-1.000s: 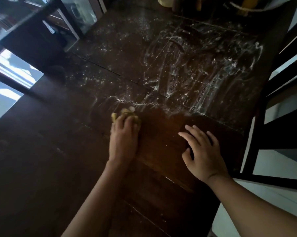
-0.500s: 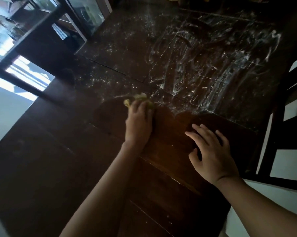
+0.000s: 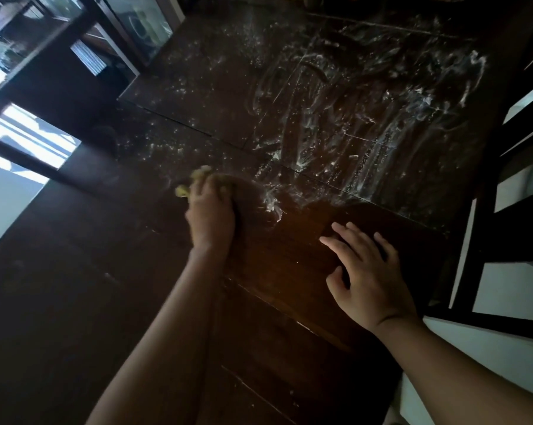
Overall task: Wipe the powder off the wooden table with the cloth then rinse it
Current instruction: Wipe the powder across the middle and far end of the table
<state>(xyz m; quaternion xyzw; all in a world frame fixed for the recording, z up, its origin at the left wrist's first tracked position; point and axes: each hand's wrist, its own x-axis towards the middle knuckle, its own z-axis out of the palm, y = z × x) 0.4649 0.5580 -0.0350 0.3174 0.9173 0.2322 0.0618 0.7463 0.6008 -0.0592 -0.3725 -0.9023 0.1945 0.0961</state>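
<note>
A dark wooden table (image 3: 289, 286) fills the view. White powder (image 3: 366, 124) is smeared in streaks over its far right half, with loose specks toward the far left. My left hand (image 3: 211, 216) presses a yellow cloth (image 3: 197, 177) onto the table at the near edge of the powder; only the cloth's crumpled edges show past my fingers. To the right, my right hand (image 3: 366, 271) rests flat on a bare wiped patch of wood with fingers spread and holds nothing.
A dark chair frame (image 3: 504, 210) stands against the table's right side. A glass-fronted cabinet (image 3: 130, 29) stands beyond the far left corner. Pale floor (image 3: 4, 204) shows to the left. Some objects sit at the table's far edge, mostly cut off.
My left hand has pushed the cloth forward and to the right into the powder, then slightly back left. My right hand has stayed flat on the table.
</note>
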